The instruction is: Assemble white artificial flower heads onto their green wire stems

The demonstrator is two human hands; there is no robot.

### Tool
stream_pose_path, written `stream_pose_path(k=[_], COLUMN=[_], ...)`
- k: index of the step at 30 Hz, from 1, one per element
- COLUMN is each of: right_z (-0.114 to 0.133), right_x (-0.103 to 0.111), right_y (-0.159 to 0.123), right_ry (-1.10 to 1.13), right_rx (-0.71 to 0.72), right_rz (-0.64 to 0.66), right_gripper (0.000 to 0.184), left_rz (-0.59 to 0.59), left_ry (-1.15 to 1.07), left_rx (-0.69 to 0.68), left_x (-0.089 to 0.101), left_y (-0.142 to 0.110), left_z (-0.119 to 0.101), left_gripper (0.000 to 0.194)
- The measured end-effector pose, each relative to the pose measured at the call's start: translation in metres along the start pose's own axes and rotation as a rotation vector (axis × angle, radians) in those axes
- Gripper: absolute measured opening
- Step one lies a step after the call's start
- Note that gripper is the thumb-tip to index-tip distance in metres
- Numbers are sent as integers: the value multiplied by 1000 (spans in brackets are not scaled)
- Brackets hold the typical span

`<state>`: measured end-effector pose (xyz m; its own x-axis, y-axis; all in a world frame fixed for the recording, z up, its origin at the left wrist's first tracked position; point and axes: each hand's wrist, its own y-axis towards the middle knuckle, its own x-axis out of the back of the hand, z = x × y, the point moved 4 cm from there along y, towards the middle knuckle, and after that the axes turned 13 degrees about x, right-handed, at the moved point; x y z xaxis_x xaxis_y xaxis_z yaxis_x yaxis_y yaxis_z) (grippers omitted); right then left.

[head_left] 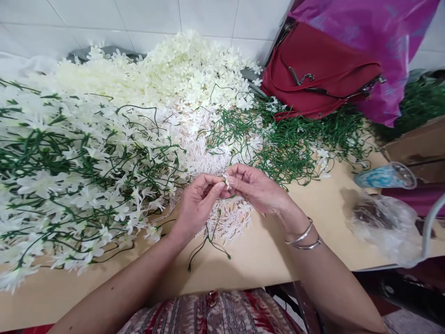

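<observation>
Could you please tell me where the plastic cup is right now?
In the head view, the plastic cup is on the right of the table, between the cardboard box and the clear bag.

One red handbag (327, 69), one purple plastic bag (375, 37), one clear plastic bag (396, 232), one plastic cup (378, 177). White artificial flowers (41, 184) and green stems (295, 148): too numerous to count.
</observation>
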<state>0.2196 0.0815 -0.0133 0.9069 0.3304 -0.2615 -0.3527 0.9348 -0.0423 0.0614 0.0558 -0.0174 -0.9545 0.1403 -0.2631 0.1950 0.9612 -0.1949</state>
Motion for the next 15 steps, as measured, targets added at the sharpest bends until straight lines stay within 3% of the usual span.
stream_pose_path(k=[5,8,13,15], right_z=[30,35,23,21], right_x=[23,33,28,23], right_y=[-1,-2,-1,-1], right_ry=[-166,-399,-803,-974], right_rx=[226,300,296,295], right_rz=[-90,-104,-1,23], right_gripper=[35,27,5,8], left_rz=[-55,-11,384,493], left_ry=[-92,-101,212,431], left_rx=[-94,-70,127,169], left_x=[9,13,3,0], left_y=[-2,-5,-11,-14], left_z=[-23,-30,-27,-22], left_gripper=[8,8,12,15])
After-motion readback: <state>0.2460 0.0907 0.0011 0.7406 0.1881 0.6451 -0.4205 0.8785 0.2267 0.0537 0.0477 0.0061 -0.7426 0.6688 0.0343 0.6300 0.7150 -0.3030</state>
